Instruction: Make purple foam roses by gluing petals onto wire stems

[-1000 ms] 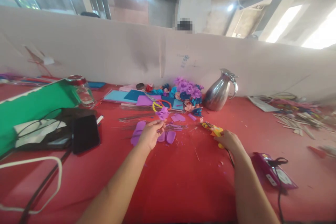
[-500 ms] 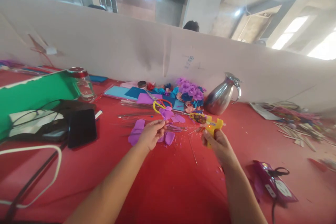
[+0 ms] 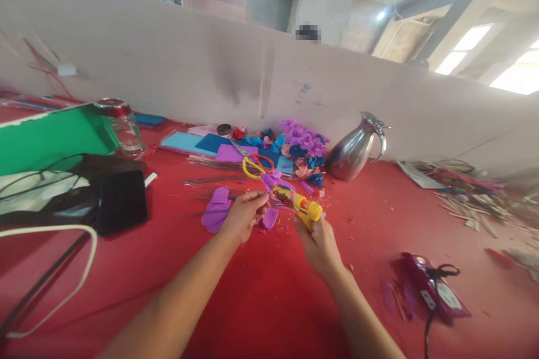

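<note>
The left grip (image 3: 245, 217) is pinching, its thumb and finger tips pressed together at the bottom of a small purple flower (image 3: 269, 179); the stem is too hard to see. The flower sits just above those tips, maybe so that its petals stay free and are not squashed. The right grip (image 3: 322, 244) is curled around the handle of a yellow glue gun (image 3: 304, 206), most likely because that is the part made for holding. The gun's front end points at the flower and is very near it; I cannot tell if they touch. Just past the left grip, purple petals (image 3: 215, 217) lie on the red bench (image 3: 269, 303), perhaps kept close so they are easy to reach. Behind the flower are scissors (image 3: 249, 158) with yellow and red loops, lying by flat blue and purple sheets (image 3: 236, 152). Next come more paper flowers (image 3: 301, 137) in a bunch, near the wall, with a shiny jug (image 3: 350, 148) to their right. Farther out, a black phone (image 3: 123, 202) is on the left, and a purple box (image 3: 440, 289) with a black cord is on the right.
</note>
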A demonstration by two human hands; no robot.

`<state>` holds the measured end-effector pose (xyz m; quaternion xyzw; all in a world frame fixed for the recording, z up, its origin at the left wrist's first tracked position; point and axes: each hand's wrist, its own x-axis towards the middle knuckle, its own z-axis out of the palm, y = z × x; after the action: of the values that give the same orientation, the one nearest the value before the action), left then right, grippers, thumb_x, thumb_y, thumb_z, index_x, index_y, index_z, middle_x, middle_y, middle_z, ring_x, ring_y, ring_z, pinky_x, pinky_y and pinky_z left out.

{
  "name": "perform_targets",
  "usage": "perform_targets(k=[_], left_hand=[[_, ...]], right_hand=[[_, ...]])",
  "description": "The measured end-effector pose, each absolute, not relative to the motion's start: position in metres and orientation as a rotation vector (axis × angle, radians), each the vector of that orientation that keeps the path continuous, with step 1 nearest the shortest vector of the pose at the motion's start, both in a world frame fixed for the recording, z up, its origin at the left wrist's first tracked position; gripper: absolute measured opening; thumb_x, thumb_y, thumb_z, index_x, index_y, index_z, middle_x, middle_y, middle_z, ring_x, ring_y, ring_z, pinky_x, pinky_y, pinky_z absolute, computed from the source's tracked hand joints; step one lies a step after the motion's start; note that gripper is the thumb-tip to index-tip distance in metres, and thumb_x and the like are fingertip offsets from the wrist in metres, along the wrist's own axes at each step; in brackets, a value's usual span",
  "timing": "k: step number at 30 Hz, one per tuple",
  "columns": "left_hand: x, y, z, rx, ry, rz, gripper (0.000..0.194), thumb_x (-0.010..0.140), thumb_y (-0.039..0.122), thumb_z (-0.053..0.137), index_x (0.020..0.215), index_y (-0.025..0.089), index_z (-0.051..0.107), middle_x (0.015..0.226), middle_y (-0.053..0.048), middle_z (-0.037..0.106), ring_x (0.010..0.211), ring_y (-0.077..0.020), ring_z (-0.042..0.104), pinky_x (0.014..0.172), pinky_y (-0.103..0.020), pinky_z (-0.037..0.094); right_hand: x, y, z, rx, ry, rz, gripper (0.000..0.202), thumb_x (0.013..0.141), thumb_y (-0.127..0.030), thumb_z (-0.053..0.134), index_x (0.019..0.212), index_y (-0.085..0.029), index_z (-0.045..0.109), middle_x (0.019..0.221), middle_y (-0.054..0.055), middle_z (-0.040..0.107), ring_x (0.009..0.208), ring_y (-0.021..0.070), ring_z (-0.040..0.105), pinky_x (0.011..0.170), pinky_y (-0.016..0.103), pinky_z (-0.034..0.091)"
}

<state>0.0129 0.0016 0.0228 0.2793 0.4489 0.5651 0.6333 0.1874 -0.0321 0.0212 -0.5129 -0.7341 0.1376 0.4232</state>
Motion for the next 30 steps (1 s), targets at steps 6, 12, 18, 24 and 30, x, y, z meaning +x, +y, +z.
perform_targets(k=[6, 12, 18, 24, 30], left_hand=[[0.0136, 0.0011, 0.0249, 0.653, 1.046, 1.291, 0.032, 0.050, 0.033, 0.083, 0.069, 0.012, 0.066, 0.057, 0.002, 0.058, 0.047, -0.0035, 0.047, 0.045, -0.014, 0.032], [0.0132, 0.0016, 0.0245, 0.668, 1.059, 1.284, 0.031, 0.051, 0.033, 0.082, 0.067, 0.012, 0.065, 0.057, 0.001, 0.058, 0.046, -0.0034, 0.046, 0.045, -0.015, 0.031], [0.0122, 0.0028, 0.0220, 0.672, 1.049, 1.286, 0.034, 0.049, 0.035, 0.083, 0.070, 0.013, 0.068, 0.058, 0.001, 0.058, 0.047, -0.0039, 0.047, 0.044, -0.015, 0.031], [0.0134, 0.0018, 0.0237, 0.685, 1.064, 1.279, 0.031, 0.050, 0.035, 0.082, 0.063, 0.013, 0.064, 0.056, 0.001, 0.057, 0.046, -0.0037, 0.045, 0.044, -0.016, 0.030], [0.0140, 0.0009, 0.0249, 0.687, 1.069, 1.281, 0.034, 0.048, 0.036, 0.083, 0.063, 0.013, 0.063, 0.056, 0.001, 0.057, 0.047, -0.0045, 0.046, 0.044, -0.016, 0.031]], right_hand=[[0.1880, -0.0322, 0.0212, -1.274, -1.839, 0.365, 0.027, 0.088, -0.039, 0.045, 0.096, -0.016, 0.057, 0.073, 0.005, 0.066, 0.060, 0.0168, 0.059, 0.057, 0.024, 0.044], [0.1893, -0.0325, 0.0217, -1.274, -1.830, 0.392, 0.027, 0.087, -0.038, 0.047, 0.096, -0.016, 0.057, 0.068, 0.003, 0.063, 0.055, 0.0151, 0.054, 0.051, 0.023, 0.040], [0.1917, -0.0326, 0.0218, -1.286, -1.808, 0.420, 0.025, 0.086, -0.037, 0.049, 0.097, -0.016, 0.057, 0.067, 0.001, 0.062, 0.054, 0.0137, 0.053, 0.052, 0.022, 0.040], [0.1913, -0.0332, 0.0210, -1.284, -1.829, 0.436, 0.029, 0.087, -0.037, 0.047, 0.102, -0.015, 0.058, 0.069, 0.002, 0.063, 0.056, 0.0145, 0.054, 0.054, 0.023, 0.041], [0.1912, -0.0326, 0.0211, -1.314, -1.833, 0.434, 0.028, 0.087, -0.038, 0.047, 0.098, -0.015, 0.058, 0.065, 0.001, 0.060, 0.053, 0.0144, 0.052, 0.051, 0.023, 0.039]])
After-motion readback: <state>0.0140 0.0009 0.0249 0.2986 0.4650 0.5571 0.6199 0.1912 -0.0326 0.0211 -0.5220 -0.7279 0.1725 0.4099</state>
